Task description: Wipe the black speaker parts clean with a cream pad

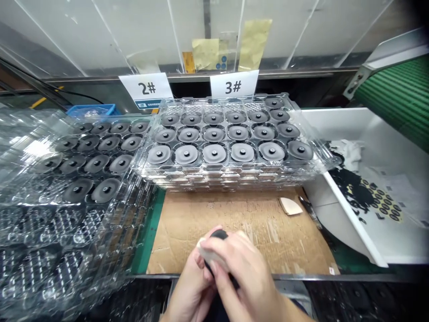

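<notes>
Both of my hands meet at the bottom middle, over the near edge of a worn cardboard sheet. My left hand cups a black round disc part from below. My right hand lies over it, fingers closed on the disc and pressing a pale wipe or pad against it. Most of the disc is hidden by the fingers. Behind the cardboard stands a stack of clear plastic trays filled with the same black discs.
A second stack of clear trays, partly filled with discs, sits at the left. Signs 2# and 3# stand behind. A white box with black rings lies right, a green conveyor beyond it. A small beige piece rests on the cardboard.
</notes>
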The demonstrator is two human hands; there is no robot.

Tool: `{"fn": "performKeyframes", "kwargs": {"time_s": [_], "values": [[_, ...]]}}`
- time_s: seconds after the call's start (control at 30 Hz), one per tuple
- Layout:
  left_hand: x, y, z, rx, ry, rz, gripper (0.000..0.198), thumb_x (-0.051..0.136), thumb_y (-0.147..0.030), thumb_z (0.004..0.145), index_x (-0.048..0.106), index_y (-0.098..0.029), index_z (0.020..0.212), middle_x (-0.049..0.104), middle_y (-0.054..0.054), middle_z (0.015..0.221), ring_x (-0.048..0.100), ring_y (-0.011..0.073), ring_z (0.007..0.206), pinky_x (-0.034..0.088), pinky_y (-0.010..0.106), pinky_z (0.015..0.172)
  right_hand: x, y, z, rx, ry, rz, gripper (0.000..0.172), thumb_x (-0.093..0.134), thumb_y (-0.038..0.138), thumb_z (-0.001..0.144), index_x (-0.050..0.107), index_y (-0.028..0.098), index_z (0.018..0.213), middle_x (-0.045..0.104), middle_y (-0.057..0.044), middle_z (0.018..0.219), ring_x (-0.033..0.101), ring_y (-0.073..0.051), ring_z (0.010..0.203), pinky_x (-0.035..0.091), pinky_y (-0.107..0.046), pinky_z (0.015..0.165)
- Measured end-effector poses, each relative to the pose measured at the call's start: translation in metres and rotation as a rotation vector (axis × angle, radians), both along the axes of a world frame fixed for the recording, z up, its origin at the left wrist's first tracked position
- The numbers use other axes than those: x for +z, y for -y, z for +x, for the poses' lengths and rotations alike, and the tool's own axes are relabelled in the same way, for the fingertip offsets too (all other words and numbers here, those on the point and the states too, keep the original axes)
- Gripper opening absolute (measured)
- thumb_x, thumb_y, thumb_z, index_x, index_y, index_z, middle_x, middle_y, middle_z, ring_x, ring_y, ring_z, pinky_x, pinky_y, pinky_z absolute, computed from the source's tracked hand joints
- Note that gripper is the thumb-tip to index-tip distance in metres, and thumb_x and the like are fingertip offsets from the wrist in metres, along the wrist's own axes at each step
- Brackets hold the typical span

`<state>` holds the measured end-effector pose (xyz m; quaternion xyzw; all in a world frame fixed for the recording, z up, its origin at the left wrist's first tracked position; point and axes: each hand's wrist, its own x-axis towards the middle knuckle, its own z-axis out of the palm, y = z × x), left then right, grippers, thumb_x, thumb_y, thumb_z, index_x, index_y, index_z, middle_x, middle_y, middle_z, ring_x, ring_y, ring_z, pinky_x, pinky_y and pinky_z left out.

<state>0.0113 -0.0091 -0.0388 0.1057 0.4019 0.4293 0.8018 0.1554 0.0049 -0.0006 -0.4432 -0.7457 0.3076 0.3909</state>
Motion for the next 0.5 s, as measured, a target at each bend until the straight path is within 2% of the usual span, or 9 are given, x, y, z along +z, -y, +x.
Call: {"fn": "performKeyframes", "kwargs": {"time_s": [0.1,0.17,0.23,0.27,0.33,0.4,0.5], "values": [[0.004,0.001,0.001,0.025,-0.035,-0.032,0.059,0.080,-0.035,0.053,0.060,-0.031,0.109,0.064,0.002,0.110,0.057,0.0237,0.103,0.044,0.030,0.089,0.012,0.002,-0.007,0.169,0.103,-0.106,0.025,0.045,0.012,0.081,0.057,0.019,0.100,0.066,-0.003,0.085,0.058,-0.016,0.071,0.043,-0.031,0.065],[0.006,0.001,0.004,0.026,-0.044,-0.047,0.063,0.080,-0.036,0.052,0.059,-0.029,0.111,0.065,0.003,0.107,0.057,0.0248,0.102,0.044,0.032,0.090,0.013,-0.002,-0.010,0.094,0.138,-0.095,0.024,0.043,0.012,0.081,0.058,0.017,0.100,0.066,-0.005,0.086,0.057,-0.017,0.072,0.042,-0.033,0.067],[0.009,0.002,0.007,0.003,-0.035,-0.062,0.063,0.079,-0.038,0.053,0.060,-0.026,0.112,0.066,0.005,0.104,0.057,0.0263,0.104,0.041,0.035,0.094,0.012,-0.003,-0.011,-0.018,0.121,0.010,0.027,0.041,0.012,0.082,0.056,0.013,0.104,0.065,-0.008,0.085,0.056,-0.019,0.072,0.040,-0.036,0.067],[0.011,0.002,0.007,-0.005,-0.031,-0.062,0.059,0.079,-0.037,0.054,0.062,-0.024,0.109,0.067,0.006,0.104,0.056,0.0263,0.104,0.039,0.036,0.096,0.011,-0.002,-0.011,-0.023,0.107,0.061,0.027,0.041,0.012,0.082,0.055,0.012,0.105,0.065,-0.008,0.082,0.056,-0.019,0.071,0.040,-0.035,0.067],[0.017,0.001,0.005,-0.009,-0.030,-0.040,0.053,0.080,-0.036,0.052,0.066,-0.026,0.102,0.067,0.004,0.104,0.057,0.0251,0.102,0.039,0.034,0.095,0.010,0.004,-0.005,0.067,0.106,0.111,0.024,0.044,0.012,0.082,0.056,0.015,0.102,0.065,-0.005,0.076,0.056,-0.017,0.065,0.040,-0.032,0.062],[0.022,0.001,0.002,-0.025,-0.035,-0.008,0.056,0.081,-0.039,0.045,0.067,-0.029,0.098,0.067,0.001,0.105,0.059,0.0233,0.099,0.042,0.031,0.092,0.012,0.014,0.005,0.130,0.154,0.064,0.022,0.046,0.010,0.081,0.056,0.020,0.099,0.065,-0.001,0.073,0.056,-0.015,0.063,0.040,-0.029,0.059],[0.024,0.002,0.002,-0.085,-0.027,-0.003,0.062,0.081,-0.044,0.040,0.066,-0.030,0.099,0.068,0.000,0.104,0.057,0.0233,0.102,0.041,0.030,0.092,0.018,0.019,0.020,-0.013,0.292,-0.013,0.024,0.045,0.014,0.084,0.055,0.022,0.104,0.062,-0.002,0.072,0.053,-0.016,0.061,0.039,-0.032,0.060]]}}
